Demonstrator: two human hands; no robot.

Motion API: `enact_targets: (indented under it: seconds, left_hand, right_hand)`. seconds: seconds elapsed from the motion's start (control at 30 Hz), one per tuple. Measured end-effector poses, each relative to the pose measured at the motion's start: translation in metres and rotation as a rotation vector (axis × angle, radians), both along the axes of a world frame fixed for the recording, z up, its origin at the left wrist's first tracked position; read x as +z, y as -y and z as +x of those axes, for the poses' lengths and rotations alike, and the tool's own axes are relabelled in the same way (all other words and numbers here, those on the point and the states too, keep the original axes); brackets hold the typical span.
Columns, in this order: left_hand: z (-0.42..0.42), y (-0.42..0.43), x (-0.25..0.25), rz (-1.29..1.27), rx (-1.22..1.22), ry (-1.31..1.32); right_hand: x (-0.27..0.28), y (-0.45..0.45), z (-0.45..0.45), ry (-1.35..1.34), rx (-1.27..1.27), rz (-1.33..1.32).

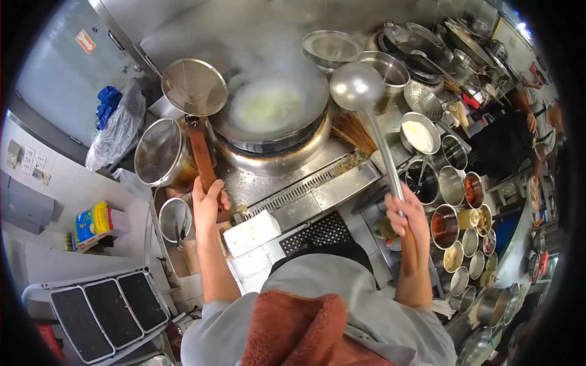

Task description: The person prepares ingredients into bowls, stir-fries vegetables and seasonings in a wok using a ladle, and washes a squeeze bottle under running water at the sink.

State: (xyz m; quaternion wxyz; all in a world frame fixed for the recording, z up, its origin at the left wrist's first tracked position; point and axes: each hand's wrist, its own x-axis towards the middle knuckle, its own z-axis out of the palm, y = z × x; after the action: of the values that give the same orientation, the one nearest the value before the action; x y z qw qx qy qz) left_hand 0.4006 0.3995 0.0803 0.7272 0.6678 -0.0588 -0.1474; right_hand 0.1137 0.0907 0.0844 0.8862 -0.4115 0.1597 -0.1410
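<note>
My left hand [207,200] is closed round the wooden handle of a round mesh strainer [194,86], held up to the left of the wok. In my right hand [408,212] is a long metal ladle [358,88], its bowl raised at the wok's right side. Between the two tools, a large wok [314,113] sits on a round burner [268,163]. Steam rises from it and blurs the pale green contents [268,107]. Below the strainer stands a metal pot [160,152] with a mesh top.
A bamboo brush [355,131] lies right of the burner. Several seasoning containers [445,226] line the right side, near a bowl of white stuff [420,135]. A white folded cloth [251,233] lies at the stove's front edge. Other people [537,116] stand at far right.
</note>
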Motion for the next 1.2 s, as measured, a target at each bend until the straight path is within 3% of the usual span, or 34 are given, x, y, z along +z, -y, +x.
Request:
enact_targets:
  seconds: [0.07, 0.2, 0.3, 0.47, 0.67, 0.87, 0.97, 1.0, 1.07, 1.2]
  left_hand:
    - [-0.006, 0.005, -0.005, -0.037, 0.011, 0.013]
    - [-0.034, 0.02, -0.02, -0.044, 0.069, -0.003]
    - [-0.063, 0.029, -0.023, -0.026, 0.118, -0.014]
    - [-0.102, 0.041, -0.018, 0.119, 0.169, -0.073]
    - [-0.123, 0.063, -0.025, 0.058, 0.285, -0.087]
    - [-0.126, 0.059, -0.023, 0.029, 0.288, -0.119]
    - [-0.13, 0.05, -0.033, -0.021, 0.299, -0.116]
    - [-0.13, 0.048, -0.034, -0.021, 0.301, -0.104]
    - [-0.129, 0.041, -0.036, 0.012, 0.294, -0.11]
    - [-0.121, 0.032, -0.029, -0.011, 0.276, -0.095]
  right_hand:
    - [0.0, 0.036, 0.045, -0.184, 0.051, -0.227]
    - [0.005, 0.089, 0.132, -0.295, 0.343, -0.61]
    - [0.001, 0.124, 0.165, -0.277, 0.412, -0.683]
    - [-0.001, 0.175, 0.185, -0.261, 0.638, -0.542]
    - [0.003, 0.189, 0.192, -0.305, 0.714, -0.412]
    - [0.01, 0.173, 0.2, -0.293, 0.77, -0.081]
    - [0.016, 0.16, 0.216, -0.301, 0.748, 0.767]
    - [0.023, 0.152, 0.225, -0.288, 0.763, 0.759]
    - [0.048, 0.132, 0.241, -0.261, 0.709, 0.987]
    - [0.071, 0.113, 0.333, -0.002, 0.726, 1.057]
